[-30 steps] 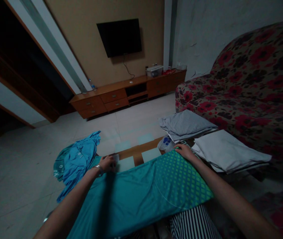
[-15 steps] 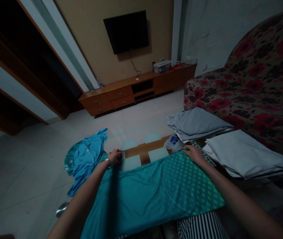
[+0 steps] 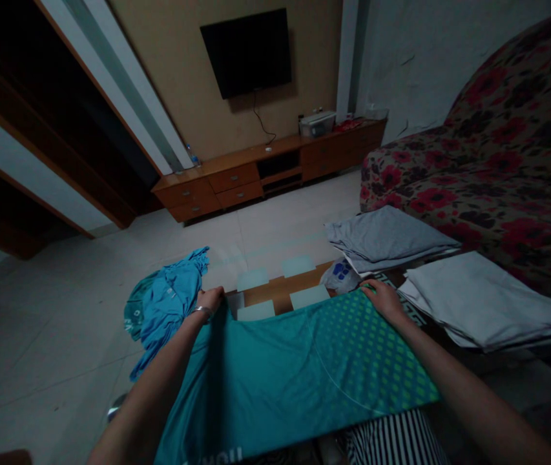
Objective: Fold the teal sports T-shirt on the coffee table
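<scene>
Grip on teal shirt (image 3: 294,368) at both far corners

My left hand (image 3: 208,299) pinches the far left corner near the table's (image 3: 275,292) left edge; my right hand (image 3: 382,299) curls over the far right corner. Between my arms the cloth spreads flat toward me.

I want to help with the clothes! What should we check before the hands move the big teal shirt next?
Left hand closed on far left corner of the teal dotted fabric shirt: ok.
Right hand on its far right corner: ok; grip, cannot tell.
Shirt flat between the hands: cannot tell, a dark band runs beside the left arm.
Crumpled blue garment clear of that corner: cannot tell.
Folded grey shirt pile apart: ok.
</scene>
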The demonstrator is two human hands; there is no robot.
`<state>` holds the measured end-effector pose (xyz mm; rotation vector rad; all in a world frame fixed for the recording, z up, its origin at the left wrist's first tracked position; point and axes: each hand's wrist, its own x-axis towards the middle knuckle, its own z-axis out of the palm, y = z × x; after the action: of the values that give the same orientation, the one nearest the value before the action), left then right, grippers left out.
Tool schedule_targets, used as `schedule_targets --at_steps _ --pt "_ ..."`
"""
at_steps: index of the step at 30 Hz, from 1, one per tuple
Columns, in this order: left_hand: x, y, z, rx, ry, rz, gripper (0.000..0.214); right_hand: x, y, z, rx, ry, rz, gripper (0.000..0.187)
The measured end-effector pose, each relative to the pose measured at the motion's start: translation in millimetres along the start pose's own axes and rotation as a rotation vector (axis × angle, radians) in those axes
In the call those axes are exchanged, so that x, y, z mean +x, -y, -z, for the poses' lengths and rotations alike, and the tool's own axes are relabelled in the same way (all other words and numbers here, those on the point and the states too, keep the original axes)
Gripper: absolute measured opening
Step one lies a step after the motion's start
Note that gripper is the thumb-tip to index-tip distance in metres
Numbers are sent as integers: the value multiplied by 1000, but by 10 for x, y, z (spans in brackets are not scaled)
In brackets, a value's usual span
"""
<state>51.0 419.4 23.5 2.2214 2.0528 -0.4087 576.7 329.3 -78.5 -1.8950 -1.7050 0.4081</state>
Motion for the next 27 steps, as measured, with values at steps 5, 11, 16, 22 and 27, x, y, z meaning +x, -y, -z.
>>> schedule_targets --at_steps 5,11,16,22,27 --pt "37 -123 -70 -2 -108 103 25 69 177 42 -162 -70 -61 27" --pt "-220 -299 -130 -34 -335 162 39 -52 511 190 -341 -202 -65 38" --pt "-749 -374 -450 -10 -362 -129 40 -330 846 -97 -233 -1 203 35" --pt "-966 -295 -896 10 -254 -339 62 -381 725 -405 -294 58 291 47" --pt "-876 -237 -1014 -2 -315 -360 64 -274 455 -332 -326 19 335 48"
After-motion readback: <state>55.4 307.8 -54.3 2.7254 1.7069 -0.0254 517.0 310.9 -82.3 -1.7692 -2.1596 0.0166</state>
